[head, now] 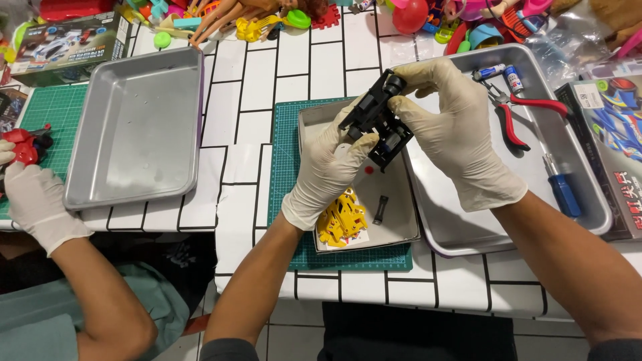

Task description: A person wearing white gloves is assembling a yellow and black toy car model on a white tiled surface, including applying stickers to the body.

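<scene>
Both my gloved hands hold a black toy car chassis (378, 120) with black wheels, raised above a shallow grey box tray (408, 220). My left hand (328, 167) grips its lower left side. My right hand (451, 127) pinches its upper end near a wheel. In the tray below lie a yellow toy car body (342, 219), a small black part (380, 208) and a tiny red piece (368, 170). The tray rests on a green cutting mat (284, 167).
A metal tray (588, 200) on the right holds red-handled pliers (525, 110), a blue screwdriver (562, 187) and two batteries (501, 73). Left stands another metal tray (134, 127). A co-worker's gloved hand (33, 200) holds a red toy car (23, 144). Toys crowd the back.
</scene>
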